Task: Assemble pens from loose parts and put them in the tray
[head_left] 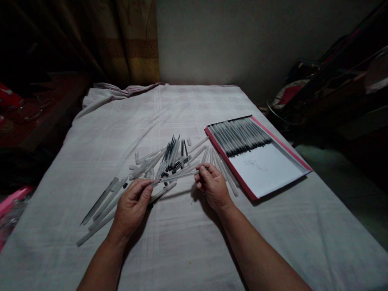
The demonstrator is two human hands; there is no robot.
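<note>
Between my hands stretches a thin clear pen barrel (179,176), held level above the cloth. My left hand (133,205) pinches its left end, where a dark bit shows at the fingertips. At the other end, the thumb and forefinger of my right hand (212,184) are closed on it; the exact grip is partly hidden. Just beyond lies a loose pile of clear barrels (150,161), black-tipped refills (172,151) and small black pen parts (175,166). More barrels (101,205) lie to the left, partly behind my left hand.
A shallow red-edged box (250,190) stands on the right of the cloth-covered table (175,262), with a row of black-ended pens (240,135) in its far half. A pink plastic object (5,207) is below the left edge. A wall (239,36) rises behind.
</note>
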